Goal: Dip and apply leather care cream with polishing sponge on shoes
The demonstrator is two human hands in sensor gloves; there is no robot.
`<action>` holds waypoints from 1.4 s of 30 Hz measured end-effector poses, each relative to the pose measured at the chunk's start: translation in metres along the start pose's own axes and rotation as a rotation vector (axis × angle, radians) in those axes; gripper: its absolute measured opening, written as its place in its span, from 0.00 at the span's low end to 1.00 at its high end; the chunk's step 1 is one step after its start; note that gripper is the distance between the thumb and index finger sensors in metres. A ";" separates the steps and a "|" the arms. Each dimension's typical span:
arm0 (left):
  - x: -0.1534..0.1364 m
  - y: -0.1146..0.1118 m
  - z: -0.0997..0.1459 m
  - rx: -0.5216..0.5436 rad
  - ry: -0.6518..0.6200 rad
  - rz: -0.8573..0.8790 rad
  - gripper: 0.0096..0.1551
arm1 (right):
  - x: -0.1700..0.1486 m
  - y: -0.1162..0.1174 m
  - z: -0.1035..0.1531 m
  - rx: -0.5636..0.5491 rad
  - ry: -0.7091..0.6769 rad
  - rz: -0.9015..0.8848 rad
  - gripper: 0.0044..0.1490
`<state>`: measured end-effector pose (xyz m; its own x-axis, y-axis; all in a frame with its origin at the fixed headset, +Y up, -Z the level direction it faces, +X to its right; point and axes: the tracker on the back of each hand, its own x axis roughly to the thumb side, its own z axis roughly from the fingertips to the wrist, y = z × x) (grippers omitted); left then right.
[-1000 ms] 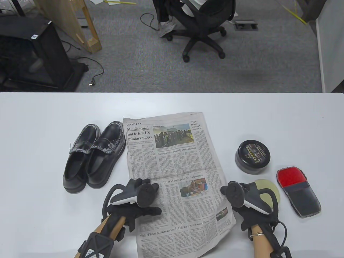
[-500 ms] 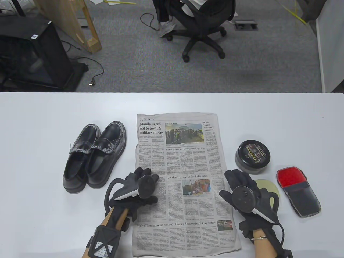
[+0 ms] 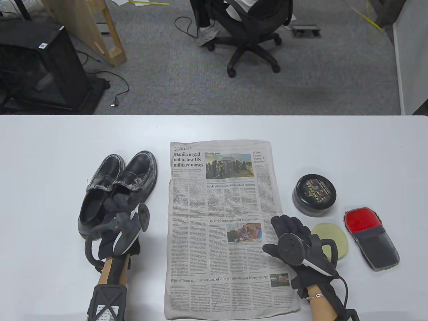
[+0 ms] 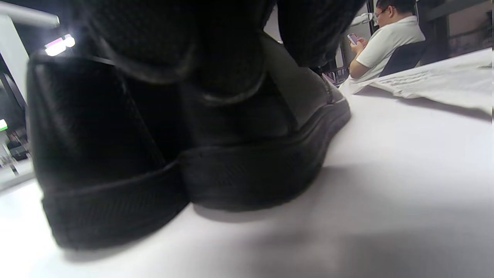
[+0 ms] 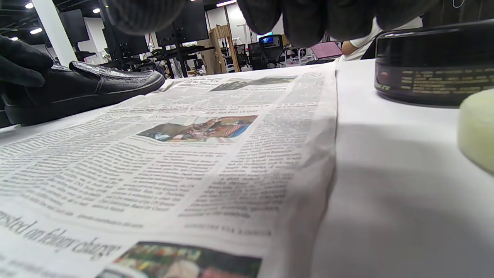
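Two black loafers (image 3: 117, 194) stand side by side left of the newspaper (image 3: 224, 217). My left hand (image 3: 117, 204) reaches into the opening of the right-hand loafer (image 4: 251, 166), fingers curled over its heel rim. My right hand (image 3: 284, 230) lies flat with straight fingers on the newspaper's right edge. A round pale yellow polishing sponge (image 3: 332, 239) lies just right of that hand. Beyond it sits the black cream tin (image 3: 314, 195) with its lid on. In the right wrist view the tin (image 5: 432, 65) and sponge (image 5: 476, 127) are at the right, the loafer (image 5: 96, 83) at the far left.
A red and black polishing mitt (image 3: 371, 237) lies at the far right of the white table (image 3: 50, 150). Past the table's far edge a person sits in an office chair (image 3: 247, 36).
The skewed newspaper was straightened a second ago. Since then my left hand left the paper, moved left to the loafers and took hold at the heel. My right hand drew back slightly.
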<state>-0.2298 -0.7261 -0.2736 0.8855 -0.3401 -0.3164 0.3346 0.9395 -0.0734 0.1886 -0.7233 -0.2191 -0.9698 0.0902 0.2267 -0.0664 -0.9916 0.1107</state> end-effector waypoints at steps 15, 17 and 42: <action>-0.018 0.015 0.011 0.239 0.030 0.136 0.23 | -0.003 -0.001 0.001 -0.010 0.019 0.013 0.58; -0.017 0.025 0.019 0.286 -0.026 0.202 0.22 | -0.003 -0.002 0.001 -0.011 0.018 0.001 0.58; 0.098 0.049 0.063 0.315 -0.650 0.119 0.36 | -0.078 -0.030 0.000 -0.123 0.419 0.097 0.53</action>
<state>-0.1066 -0.7158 -0.2484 0.9014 -0.2835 0.3272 0.2140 0.9487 0.2327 0.2660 -0.7003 -0.2405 -0.9826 -0.0239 -0.1840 0.0268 -0.9996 -0.0130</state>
